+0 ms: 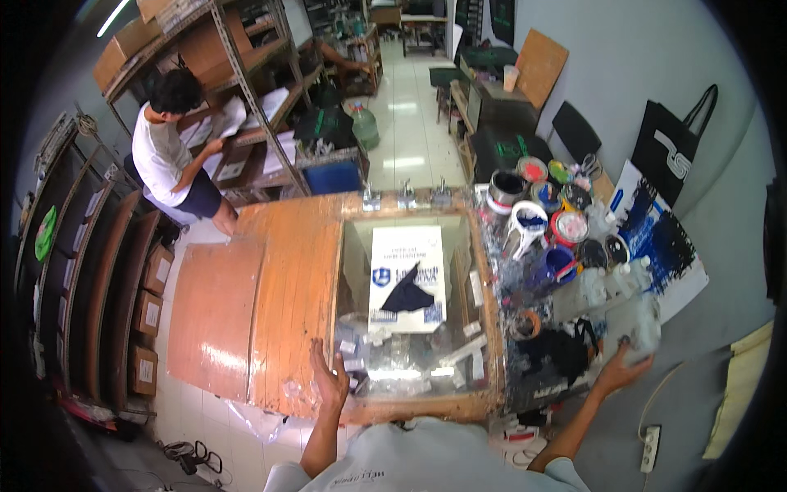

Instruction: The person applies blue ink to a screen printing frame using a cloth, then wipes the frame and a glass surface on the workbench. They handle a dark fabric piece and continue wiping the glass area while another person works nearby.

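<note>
At the right end of the bench, my right hand (pixel 625 371) is closed around the lower part of a translucent plastic bottle (pixel 646 328). My left hand (pixel 329 379) is held over the wooden frame at the near left corner of the glass panel (pixel 354 246), fingers stretched and apart, with nothing in it. On the glass lies a white printed sheet (pixel 406 244) with blue marks. A dark, roughly triangular piece of cloth (pixel 408 298) rests on it. Near my right hand lies a crumpled black cloth (pixel 553 353), beside a roll of brown tape (pixel 526 323).
Paint tubs and cans (pixel 570 228) crowd the right side, with a purple tub (pixel 556 264). Metal hinge clamps (pixel 406 193) line the far edge. A person (pixel 170 148) stands at the shelves on the left. A power strip (pixel 649 447) hangs at the right.
</note>
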`<act>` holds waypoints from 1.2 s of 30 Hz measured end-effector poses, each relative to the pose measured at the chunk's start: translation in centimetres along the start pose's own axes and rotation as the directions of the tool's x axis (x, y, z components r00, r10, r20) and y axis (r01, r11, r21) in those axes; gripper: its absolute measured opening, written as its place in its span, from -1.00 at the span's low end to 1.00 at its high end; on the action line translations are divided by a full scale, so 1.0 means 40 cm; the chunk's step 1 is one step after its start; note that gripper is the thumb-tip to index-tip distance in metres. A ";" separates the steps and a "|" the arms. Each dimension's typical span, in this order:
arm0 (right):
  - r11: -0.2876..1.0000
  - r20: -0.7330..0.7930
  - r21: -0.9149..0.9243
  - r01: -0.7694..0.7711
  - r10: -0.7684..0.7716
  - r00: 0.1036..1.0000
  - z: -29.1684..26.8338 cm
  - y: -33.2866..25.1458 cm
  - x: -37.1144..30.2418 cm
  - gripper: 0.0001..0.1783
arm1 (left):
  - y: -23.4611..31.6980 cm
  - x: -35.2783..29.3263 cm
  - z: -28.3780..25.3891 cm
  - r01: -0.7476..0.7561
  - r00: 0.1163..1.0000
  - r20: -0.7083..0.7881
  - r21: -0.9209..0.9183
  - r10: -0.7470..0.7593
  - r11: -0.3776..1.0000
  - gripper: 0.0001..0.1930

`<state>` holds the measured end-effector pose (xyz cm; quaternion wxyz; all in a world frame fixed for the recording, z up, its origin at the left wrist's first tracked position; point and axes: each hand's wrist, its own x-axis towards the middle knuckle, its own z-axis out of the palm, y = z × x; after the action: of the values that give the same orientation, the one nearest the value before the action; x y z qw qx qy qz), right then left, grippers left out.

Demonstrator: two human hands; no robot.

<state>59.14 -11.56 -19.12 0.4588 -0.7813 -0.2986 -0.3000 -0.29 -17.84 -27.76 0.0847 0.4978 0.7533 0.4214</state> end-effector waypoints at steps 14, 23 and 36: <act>0.679 0.808 0.477 0.558 -0.589 0.026 0.098 -0.625 -0.419 -0.26 | -0.107 -0.043 -0.132 0.203 0.970 -0.099 -0.172 -0.223 0.964 -0.44; 0.625 0.872 0.400 0.671 -0.484 -0.070 0.155 -0.716 -0.481 -0.37 | -0.261 -0.160 -0.311 0.386 0.834 -0.364 -0.155 -0.416 0.909 -0.48; 0.801 0.944 0.284 0.527 -0.330 -0.008 0.092 -0.614 -0.453 -0.30 | -0.179 -0.031 -0.199 0.222 0.946 -0.233 -0.049 -0.227 0.974 -0.46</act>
<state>30.00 -1.90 -20.85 -0.0218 -0.6831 -0.7189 0.1270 -8.88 -24.30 -28.25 0.0472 0.3539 0.8049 0.4739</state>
